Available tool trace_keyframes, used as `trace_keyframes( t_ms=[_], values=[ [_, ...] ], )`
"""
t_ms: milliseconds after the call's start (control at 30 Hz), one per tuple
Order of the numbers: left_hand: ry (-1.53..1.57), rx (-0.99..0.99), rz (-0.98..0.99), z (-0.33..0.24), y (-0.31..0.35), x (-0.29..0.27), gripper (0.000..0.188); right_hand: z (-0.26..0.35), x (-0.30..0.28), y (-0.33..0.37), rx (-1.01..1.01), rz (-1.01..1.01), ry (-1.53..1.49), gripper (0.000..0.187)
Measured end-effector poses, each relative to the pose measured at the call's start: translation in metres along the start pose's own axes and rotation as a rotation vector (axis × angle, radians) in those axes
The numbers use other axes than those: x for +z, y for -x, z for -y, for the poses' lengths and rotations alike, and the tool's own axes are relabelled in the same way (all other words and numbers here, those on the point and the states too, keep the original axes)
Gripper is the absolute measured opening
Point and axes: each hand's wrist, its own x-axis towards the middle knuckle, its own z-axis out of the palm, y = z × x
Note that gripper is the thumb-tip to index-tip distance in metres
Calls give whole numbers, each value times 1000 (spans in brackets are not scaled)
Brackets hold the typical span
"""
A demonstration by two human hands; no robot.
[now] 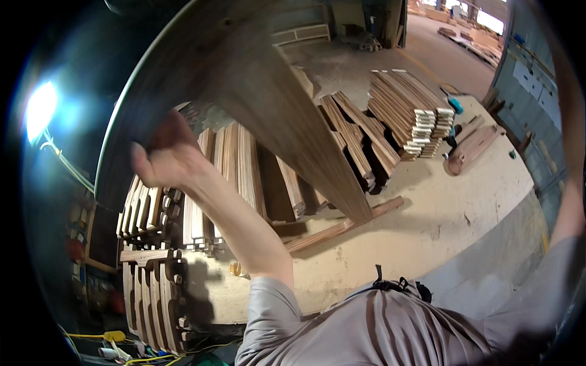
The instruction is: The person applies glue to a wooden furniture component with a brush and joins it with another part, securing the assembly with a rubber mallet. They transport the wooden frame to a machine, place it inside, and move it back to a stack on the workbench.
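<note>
A large dark wooden frame (287,116) rises close in front of me, its wide upper part blurred and filling the upper left. Its tapering board slants down to a narrow wooden rail (383,208) resting on the table. Beneath the wide part, my left hand (171,155) grips the frame, thumb toward the left, the other fingers partly lost in shadow. Of my right arm only the forearm (572,207) shows, raised along the right edge; the hand lies outside the picture.
The pale tabletop (427,226) carries stacked wooden slats (406,113), shaped boards (360,140), upright planks (235,158) and notched pieces (149,299) at left. A rounded wood block (473,149) lies at the far right beside a teal-handled tool (455,105). A bright lamp (41,110) shines at left.
</note>
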Motion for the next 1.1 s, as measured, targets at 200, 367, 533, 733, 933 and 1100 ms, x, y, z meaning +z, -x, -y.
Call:
trace_keyframes(
  t_ms=[200,367,533,733,933,1100],
  values=[
    [-1089,-278,-54,107,228,3,116,-35,61,159,602,-333,-190,20],
    [-1543,-72,-66,134,278,2,112,46,221,437,1397,128,-494,26],
    [-1558,-253,-251,122,263,31,127,136,307,642,1643,781,-351,24],
    [-1602,-186,5,129,220,100,106,102,317,696,1534,633,-201,35],
    [-1868,-342,471,111,207,167,86,-54,269,553,1285,-330,-386,32],
    [-1727,-765,585,110,256,179,94,-81,162,455,1133,-1278,-710,28]
  ],
)
